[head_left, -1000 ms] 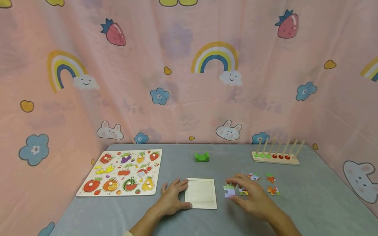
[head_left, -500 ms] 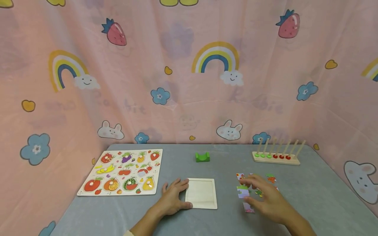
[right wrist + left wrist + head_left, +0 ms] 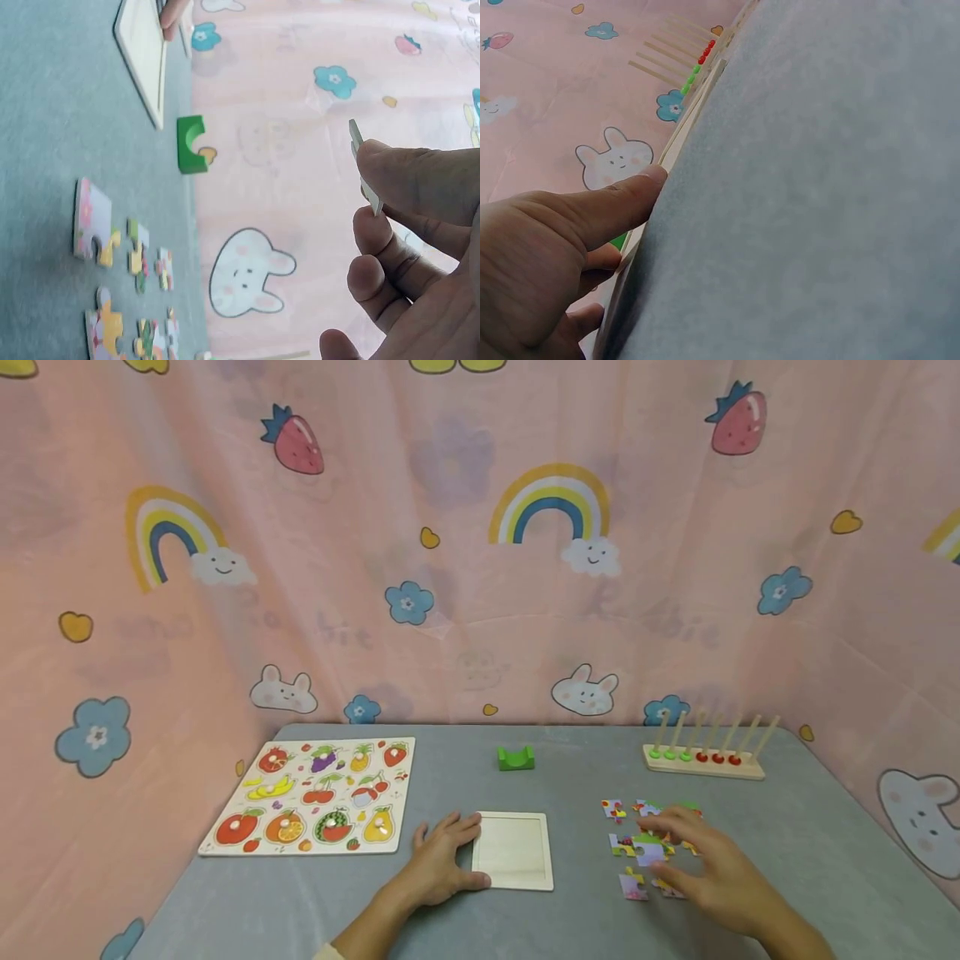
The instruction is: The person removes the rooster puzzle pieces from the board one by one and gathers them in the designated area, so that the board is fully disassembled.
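Note:
My left hand (image 3: 441, 862) rests at the left side of a square wooden tray (image 3: 512, 852), its thumb at the near corner and its fingers at the far corner. In the left wrist view its thumb lies straight along the tray's edge. My right hand (image 3: 722, 878) pinches a lilac and green jigsaw piece (image 3: 649, 852) between thumb and fingers, above the other pieces. The right wrist view shows this piece edge-on, raised off the table. Below it lie several loose jigsaw pieces (image 3: 633, 887) in rough rows, partly hidden by the right hand.
A fruit peg puzzle board (image 3: 300, 795) lies at the left. Toward the back stands a green notched block (image 3: 516, 760). A wooden peg rack (image 3: 703, 763) with green and red beads is at the back right. A pink patterned curtain (image 3: 465, 635) hangs behind the grey table (image 3: 315, 902).
My right hand has moved right with the pinched jigsaw piece, from beside the tray to over the loose pieces. The left hand stays at the tray.

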The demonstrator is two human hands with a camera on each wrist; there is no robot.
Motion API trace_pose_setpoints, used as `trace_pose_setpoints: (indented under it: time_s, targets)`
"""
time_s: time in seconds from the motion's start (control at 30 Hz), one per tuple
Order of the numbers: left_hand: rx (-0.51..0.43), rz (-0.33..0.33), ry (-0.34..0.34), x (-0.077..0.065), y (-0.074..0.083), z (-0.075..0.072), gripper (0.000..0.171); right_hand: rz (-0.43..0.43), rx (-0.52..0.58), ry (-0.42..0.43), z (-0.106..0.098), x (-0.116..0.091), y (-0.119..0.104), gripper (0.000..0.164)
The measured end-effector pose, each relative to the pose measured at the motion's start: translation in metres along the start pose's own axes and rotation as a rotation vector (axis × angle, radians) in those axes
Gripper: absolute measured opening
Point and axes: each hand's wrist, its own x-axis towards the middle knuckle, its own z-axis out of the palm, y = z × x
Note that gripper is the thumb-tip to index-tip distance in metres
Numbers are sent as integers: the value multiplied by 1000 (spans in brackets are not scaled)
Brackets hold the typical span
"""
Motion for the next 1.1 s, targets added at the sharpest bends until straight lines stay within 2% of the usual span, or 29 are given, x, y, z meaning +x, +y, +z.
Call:
trace_pose_setpoints:
  time_s: [0.17, 0.4, 0.7, 0.8, 0.93, 1.1]
  targets:
    - [-4, 2, 0, 0, 0, 0, 75, 14, -1, -4, -5, -8, 10, 53]
    - [-6, -1, 0, 0, 1, -1, 74, -30, -4, 26, -10, -15, 20, 59]
    - [3, -6, 0, 1, 1, 0, 74, 17, -84, 32, -18, -33, 38, 58]
    - [1, -8, -4, 1, 1, 0, 74, 74, -123, 20, -22, -38, 42, 54]
    - [-3, -10, -4, 1, 2, -1, 74, 101, -148, 2, -27, -44, 46, 55]
    - [-2, -8, 1, 0, 2, 0, 74, 94, -142, -1, -28, -51, 54, 55]
